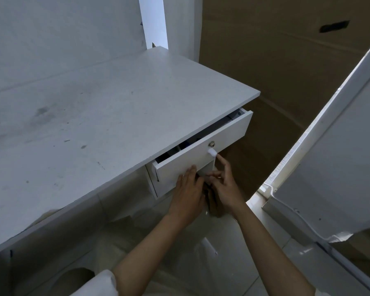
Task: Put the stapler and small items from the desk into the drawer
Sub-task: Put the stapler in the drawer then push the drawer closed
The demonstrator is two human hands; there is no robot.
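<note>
A white drawer (229,136) under the right end of the white desk (90,116) stands a little way out. Its front carries a small round lock (211,144) and a white handle (212,152). Dark items show dimly in the gap; I cannot tell what they are. My left hand (188,193) lies flat against the drawer front's lower edge, fingers apart. My right hand (223,184) is beside it, its forefinger stretched up and touching the handle, holding nothing. No stapler or small item shows on the desk top.
Large brown cardboard sheets (286,71) stand behind and right of the desk. A white panel (340,167) leans in close on the right. The floor below is pale tile (179,263). The desk top bears dark smudges.
</note>
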